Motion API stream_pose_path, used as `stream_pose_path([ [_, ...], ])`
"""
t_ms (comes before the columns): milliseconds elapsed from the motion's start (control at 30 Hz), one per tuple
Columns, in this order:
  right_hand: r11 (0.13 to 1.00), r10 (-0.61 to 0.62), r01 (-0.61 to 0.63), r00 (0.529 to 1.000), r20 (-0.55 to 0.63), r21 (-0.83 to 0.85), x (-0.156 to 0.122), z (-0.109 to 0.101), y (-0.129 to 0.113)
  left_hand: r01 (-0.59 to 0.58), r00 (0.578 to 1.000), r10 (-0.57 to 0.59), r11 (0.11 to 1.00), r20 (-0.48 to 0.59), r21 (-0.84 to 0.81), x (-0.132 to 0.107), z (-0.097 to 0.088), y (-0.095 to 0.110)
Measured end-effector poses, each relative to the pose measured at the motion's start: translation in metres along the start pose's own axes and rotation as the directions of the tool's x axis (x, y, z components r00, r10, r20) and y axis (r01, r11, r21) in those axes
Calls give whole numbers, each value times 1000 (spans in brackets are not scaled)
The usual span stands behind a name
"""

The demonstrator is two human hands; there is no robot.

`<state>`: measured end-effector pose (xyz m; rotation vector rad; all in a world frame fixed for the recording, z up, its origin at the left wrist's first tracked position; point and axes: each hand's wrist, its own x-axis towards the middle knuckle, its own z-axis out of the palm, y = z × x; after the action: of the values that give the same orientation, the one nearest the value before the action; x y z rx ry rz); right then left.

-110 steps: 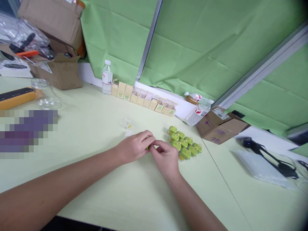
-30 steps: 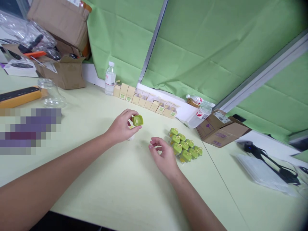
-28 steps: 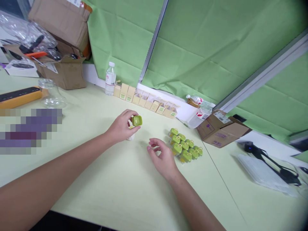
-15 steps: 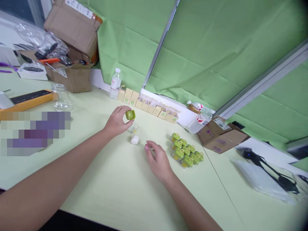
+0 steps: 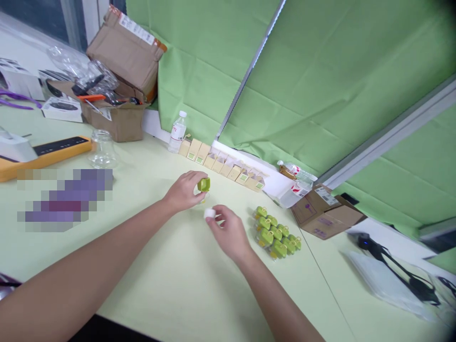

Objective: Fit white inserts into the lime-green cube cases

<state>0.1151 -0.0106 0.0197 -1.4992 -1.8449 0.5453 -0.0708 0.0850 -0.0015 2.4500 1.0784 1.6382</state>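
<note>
My left hand point(image 5: 185, 191) pinches a small green case point(image 5: 204, 184) just above the pale green table point(image 5: 178, 280). Close beside it, my right hand point(image 5: 228, 230) has its fingertips closed on a small white piece point(image 5: 209, 213). To the right of my right hand lies a cluster of several more green cases in clear wrapping point(image 5: 277, 232).
A row of small cardboard boxes point(image 5: 224, 167) and a water bottle point(image 5: 177, 132) stand along the back wall. A glass jar point(image 5: 102, 149), an orange device point(image 5: 46, 151) and open cartons point(image 5: 117, 114) are at the left. A brown carton point(image 5: 326, 213) and bagged items point(image 5: 392, 280) lie at the right.
My hands parted after working together. My left hand lifted the green case away, then lowered it a little. My right hand reached over and picked the white piece up off the table.
</note>
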Motion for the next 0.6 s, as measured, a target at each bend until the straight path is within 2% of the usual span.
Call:
stream_pose_path([
  [33, 988, 32, -27, 999, -32, 154, -2, -9, 3, -20, 1000, 20, 1000, 12, -10, 0, 1, 4],
  [100, 902, 87, -54, 995, -58, 428, -5, -28, 8, -73, 996, 75, 996, 57, -41, 0, 2, 14],
  [167, 831, 125, -54, 988, -92, 553, -9, -43, 14, -132, 980, 143, 987, 136, -88, 0, 4, 28],
  [267, 756, 154, -38, 981, -120, 654, -20, -49, 22, -205, 940, 241, 965, 241, -162, -3, 8, 49],
  [367, 709, 153, -48, 984, -87, 703, -29, -44, 27, -216, 929, 271, 950, 252, -224, -7, 11, 62],
  [500, 701, 143, -63, 988, -53, 710, -32, -42, 30, -184, 938, 251, 945, 238, -270, -11, 14, 65],
  [600, 701, 133, -58, 990, -50, 710, -33, -42, 30, -203, 936, 270, 938, 225, -281, -13, 16, 63],
])
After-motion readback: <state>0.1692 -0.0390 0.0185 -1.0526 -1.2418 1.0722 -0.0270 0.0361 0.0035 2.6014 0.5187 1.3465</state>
